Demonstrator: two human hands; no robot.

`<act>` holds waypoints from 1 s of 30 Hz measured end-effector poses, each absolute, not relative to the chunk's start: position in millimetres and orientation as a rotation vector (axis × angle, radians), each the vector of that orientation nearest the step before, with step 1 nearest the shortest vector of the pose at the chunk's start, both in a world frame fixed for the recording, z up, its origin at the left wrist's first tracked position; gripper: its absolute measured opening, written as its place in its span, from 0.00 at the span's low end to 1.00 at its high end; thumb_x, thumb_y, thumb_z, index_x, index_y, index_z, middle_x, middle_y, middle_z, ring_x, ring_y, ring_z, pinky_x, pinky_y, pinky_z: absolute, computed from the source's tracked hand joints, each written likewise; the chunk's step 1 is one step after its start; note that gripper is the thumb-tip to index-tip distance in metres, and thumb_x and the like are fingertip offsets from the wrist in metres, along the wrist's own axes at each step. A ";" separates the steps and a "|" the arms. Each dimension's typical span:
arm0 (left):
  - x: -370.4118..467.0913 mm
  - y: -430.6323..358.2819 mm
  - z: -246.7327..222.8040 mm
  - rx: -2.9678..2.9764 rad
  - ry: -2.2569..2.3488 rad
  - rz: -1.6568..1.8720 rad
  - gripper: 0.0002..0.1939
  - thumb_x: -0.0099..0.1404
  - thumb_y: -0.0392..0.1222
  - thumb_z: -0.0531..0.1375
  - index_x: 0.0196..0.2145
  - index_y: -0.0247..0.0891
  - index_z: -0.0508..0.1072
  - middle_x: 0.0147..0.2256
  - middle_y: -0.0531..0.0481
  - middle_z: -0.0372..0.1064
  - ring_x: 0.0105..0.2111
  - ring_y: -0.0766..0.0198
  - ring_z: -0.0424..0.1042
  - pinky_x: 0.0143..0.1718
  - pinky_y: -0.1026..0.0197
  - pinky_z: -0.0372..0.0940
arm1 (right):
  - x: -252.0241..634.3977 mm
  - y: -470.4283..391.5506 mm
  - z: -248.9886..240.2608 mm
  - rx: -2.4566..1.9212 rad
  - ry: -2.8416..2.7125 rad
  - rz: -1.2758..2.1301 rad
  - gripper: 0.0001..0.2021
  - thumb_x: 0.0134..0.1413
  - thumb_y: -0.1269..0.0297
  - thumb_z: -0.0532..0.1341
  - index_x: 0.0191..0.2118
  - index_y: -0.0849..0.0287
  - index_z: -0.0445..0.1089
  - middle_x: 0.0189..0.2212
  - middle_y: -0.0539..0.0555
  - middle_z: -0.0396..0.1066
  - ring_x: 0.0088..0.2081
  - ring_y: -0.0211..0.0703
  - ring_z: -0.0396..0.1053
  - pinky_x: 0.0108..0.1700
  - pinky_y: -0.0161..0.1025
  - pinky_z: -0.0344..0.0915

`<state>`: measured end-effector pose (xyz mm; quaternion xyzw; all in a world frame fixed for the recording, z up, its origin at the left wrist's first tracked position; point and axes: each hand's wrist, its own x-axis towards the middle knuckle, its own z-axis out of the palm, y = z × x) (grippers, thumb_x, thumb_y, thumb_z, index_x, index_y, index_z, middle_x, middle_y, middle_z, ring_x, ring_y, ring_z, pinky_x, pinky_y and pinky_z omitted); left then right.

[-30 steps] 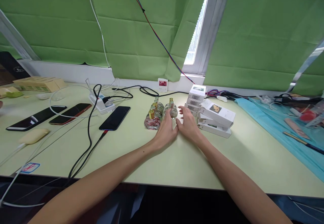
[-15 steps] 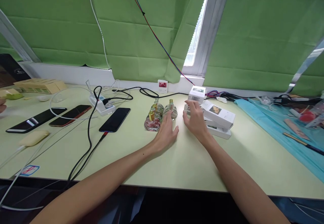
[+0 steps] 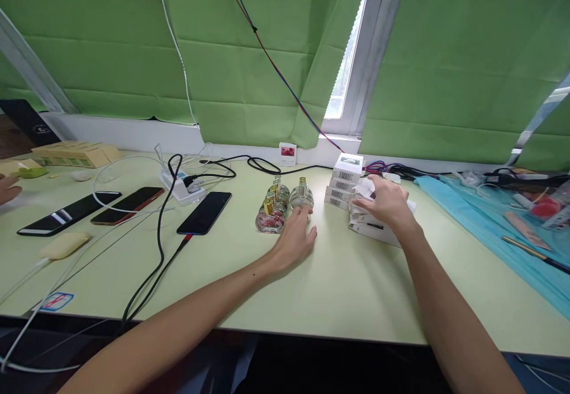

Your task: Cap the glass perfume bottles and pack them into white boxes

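My left hand point(image 3: 296, 240) rests on the table with thumb apart, fingertips at the near side of a round glass bottle point(image 3: 301, 197) with a gold neck. Left of that bottle is a row of similar bottles, the nearest point(image 3: 269, 218) pinkish. My right hand point(image 3: 388, 204) lies over the right pile of white boxes point(image 3: 374, 229), thumb and fingers around the top box, which is blurred and partly hidden. Beside it, several white boxes point(image 3: 341, 185) with barcodes stand in a stack.
Phones point(image 3: 205, 213), black cables and a white power strip point(image 3: 179, 187) lie left. A small picture card point(image 3: 287, 154) stands at the back. Blue plastic sheeting point(image 3: 472, 218) with loose items covers the right side. Another person's hand point(image 3: 8, 189) shows at the far left edge.
My right hand has moved right from the barcode stack to the right pile, taking hold of its top box. My left hand has drawn slightly back from the bottle, which now shows more.
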<state>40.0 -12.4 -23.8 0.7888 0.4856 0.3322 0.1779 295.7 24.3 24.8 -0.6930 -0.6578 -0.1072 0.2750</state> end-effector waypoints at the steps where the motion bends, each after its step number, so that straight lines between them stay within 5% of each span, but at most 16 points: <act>1: 40.0 -12.6 -23.4 2.232 1.378 0.935 0.12 0.68 0.37 0.56 0.49 0.39 0.66 0.47 0.42 0.66 0.42 0.54 0.70 0.44 0.49 0.66 | 297.9 24.0 24.8 -1.891 -1.788 -0.266 0.26 0.50 0.48 0.67 0.53 0.53 0.67 0.41 0.58 0.72 0.46 0.58 0.68 0.53 0.54 0.57; 16: 40.4 -13.9 -21.3 2.255 1.384 0.897 0.10 0.68 0.36 0.55 0.47 0.38 0.68 0.46 0.43 0.66 0.38 0.56 0.71 0.44 0.51 0.65 | 292.5 14.4 39.1 -2.095 -1.707 -0.167 0.27 0.45 0.54 0.68 0.53 0.53 0.69 0.41 0.58 0.72 0.48 0.59 0.69 0.50 0.50 0.59; 30: 40.4 -13.5 -23.1 2.229 1.377 0.933 0.06 0.70 0.38 0.56 0.44 0.39 0.67 0.43 0.46 0.64 0.37 0.58 0.69 0.38 0.55 0.63 | 249.7 0.8 46.7 -1.578 -1.722 -0.372 0.32 0.49 0.48 0.69 0.58 0.55 0.67 0.47 0.64 0.69 0.50 0.63 0.64 0.54 0.58 0.57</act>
